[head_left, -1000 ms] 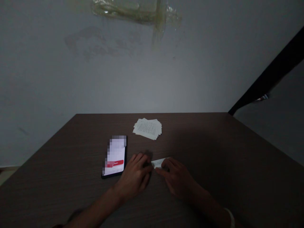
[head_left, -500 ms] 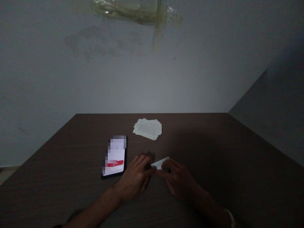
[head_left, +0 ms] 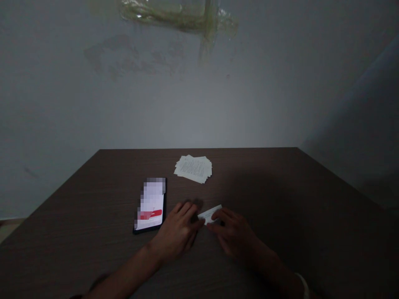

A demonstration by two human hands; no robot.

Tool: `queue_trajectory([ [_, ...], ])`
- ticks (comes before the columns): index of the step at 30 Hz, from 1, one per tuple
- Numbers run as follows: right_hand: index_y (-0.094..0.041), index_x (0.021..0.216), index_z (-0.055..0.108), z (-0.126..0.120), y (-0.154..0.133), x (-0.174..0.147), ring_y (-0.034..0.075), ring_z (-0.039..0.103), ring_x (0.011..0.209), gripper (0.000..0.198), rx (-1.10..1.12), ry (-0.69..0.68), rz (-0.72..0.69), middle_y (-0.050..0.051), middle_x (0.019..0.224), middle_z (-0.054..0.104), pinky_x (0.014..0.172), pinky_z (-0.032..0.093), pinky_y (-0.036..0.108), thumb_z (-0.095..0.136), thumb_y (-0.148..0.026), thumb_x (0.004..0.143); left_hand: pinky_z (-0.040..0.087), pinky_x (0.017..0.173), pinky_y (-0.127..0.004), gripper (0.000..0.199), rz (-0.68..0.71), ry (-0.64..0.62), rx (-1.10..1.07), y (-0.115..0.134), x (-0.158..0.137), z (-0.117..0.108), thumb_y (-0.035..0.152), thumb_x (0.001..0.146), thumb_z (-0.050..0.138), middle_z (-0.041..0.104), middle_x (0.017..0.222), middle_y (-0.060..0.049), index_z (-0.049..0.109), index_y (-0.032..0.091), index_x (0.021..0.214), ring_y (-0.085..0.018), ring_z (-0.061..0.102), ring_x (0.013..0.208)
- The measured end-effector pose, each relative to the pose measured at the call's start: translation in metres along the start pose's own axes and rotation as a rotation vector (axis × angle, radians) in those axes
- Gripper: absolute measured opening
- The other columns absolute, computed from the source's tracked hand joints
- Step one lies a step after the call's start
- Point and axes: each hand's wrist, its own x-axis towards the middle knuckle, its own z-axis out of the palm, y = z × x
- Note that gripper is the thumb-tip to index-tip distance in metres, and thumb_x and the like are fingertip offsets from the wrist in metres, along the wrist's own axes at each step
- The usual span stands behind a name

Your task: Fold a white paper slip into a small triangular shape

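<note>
A small white slip of paper [head_left: 209, 213] is held between both hands, low over the table. My left hand [head_left: 181, 224] grips its left end with thumb and fingers. At the right end, my right hand [head_left: 232, 228] pinches it, with the fingers curled over part of the sheet. Its upper edge looks straight, and faint marks show on its face; I cannot tell if it is folded. Beyond the hands lies a loose stack of white printed paper sheets [head_left: 193, 169], their corners fanned unevenly.
A phone [head_left: 152, 205] with a lit, partly blurred screen lies left of my left hand. The dark wooden table [head_left: 93, 187] meets a grey wall [head_left: 199, 104] along its far edge. Shiny tape [head_left: 174, 16] covers part of the wall high up. A shadow falls on the table's right side.
Both hands keep nearly the same place on the paper slip. My right fingers have shifted very slightly along it. The stack and the phone stay where they were.
</note>
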Motion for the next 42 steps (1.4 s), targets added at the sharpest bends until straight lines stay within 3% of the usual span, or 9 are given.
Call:
queue_trajectory([
  [4,-0.022,0.1,0.067,-0.005,0.008,-0.001,0.022,0.053,0.096,0.028,0.092,0.108,0.064,0.008,0.106,0.061,0.084,0.048,0.038,0.054,-0.007,0.081,0.037,0.087,-0.044,0.03,0.0,-0.005,-0.031,-0.002,-0.001,0.001,0.016,0.087,0.051,0.054,0.109,-0.01,0.063,0.022,0.114,-0.028,0.046,0.103],
  [8,-0.02,0.118,0.061,-0.011,0.027,-0.003,0.023,0.052,0.106,0.034,0.142,0.202,0.211,0.011,0.117,0.06,0.09,0.047,0.042,0.049,-0.009,0.087,0.039,0.084,-0.041,0.032,0.022,0.022,-0.074,-0.003,-0.002,0.001,0.015,0.087,0.051,0.054,0.107,-0.01,0.064,0.023,0.115,-0.027,0.047,0.1],
  [12,-0.019,0.113,0.062,-0.008,0.038,-0.003,0.021,0.058,0.09,0.029,0.256,0.196,0.288,0.007,0.096,0.067,0.08,0.049,0.038,0.054,-0.013,0.086,0.041,0.082,-0.041,0.032,0.004,0.036,-0.087,-0.003,-0.001,-0.001,0.013,0.085,0.05,0.054,0.107,-0.01,0.065,0.022,0.111,-0.027,0.048,0.099],
  [17,-0.021,0.107,0.065,-0.003,0.036,-0.003,0.019,0.058,0.078,0.025,0.314,0.195,0.354,0.004,0.083,0.063,0.072,0.048,0.033,0.058,-0.018,0.084,0.042,0.086,-0.046,0.031,-0.041,0.044,-0.06,-0.001,-0.001,-0.002,0.013,0.083,0.051,0.054,0.111,-0.012,0.063,0.018,0.111,-0.029,0.048,0.103],
  [21,-0.02,0.101,0.066,-0.001,0.03,-0.001,0.017,0.058,0.073,0.02,0.333,0.189,0.393,0.003,0.081,0.063,0.068,0.046,0.031,0.06,-0.018,0.082,0.045,0.086,-0.047,0.035,0.056,0.08,0.009,0.001,-0.002,0.001,0.014,0.088,0.048,0.055,0.113,-0.014,0.057,0.016,0.121,-0.03,0.05,0.104],
  [25,-0.019,0.095,0.066,0.002,0.026,0.001,0.016,0.058,0.071,0.015,0.367,0.201,0.415,0.003,0.081,0.064,0.066,0.046,0.029,0.059,-0.018,0.082,0.049,0.086,-0.042,0.028,0.167,0.032,-0.008,0.003,-0.001,0.003,0.019,0.093,0.046,0.058,0.106,-0.012,0.057,0.017,0.119,-0.026,0.054,0.1],
  [30,-0.018,0.088,0.065,0.001,0.021,0.003,0.016,0.059,0.07,0.009,0.423,0.193,0.428,0.003,0.079,0.063,0.065,0.046,0.028,0.059,-0.019,0.082,0.05,0.09,-0.045,0.028,0.102,-0.008,-0.086,0.003,0.001,0.0,0.022,0.092,0.05,0.056,0.113,-0.011,0.057,0.018,0.118,-0.028,0.053,0.109],
  [39,-0.019,0.088,0.064,-0.001,0.011,0.006,0.014,0.058,0.066,0.007,0.563,0.174,0.462,0.001,0.075,0.063,0.06,0.044,0.025,0.059,-0.02,0.083,0.054,0.084,-0.041,0.024,0.056,0.148,-0.123,0.0,-0.003,0.009,0.022,0.092,0.049,0.06,0.109,-0.011,0.058,0.017,0.114,-0.026,0.059,0.102],
  [42,-0.019,0.09,0.065,0.001,0.011,0.004,0.014,0.058,0.068,0.01,0.529,0.175,0.43,0.002,0.077,0.062,0.063,0.045,0.026,0.058,-0.018,0.083,0.054,0.086,-0.04,0.023,0.069,0.136,-0.149,0.0,-0.001,0.008,0.021,0.093,0.046,0.062,0.105,-0.01,0.059,0.016,0.111,-0.024,0.06,0.1],
])
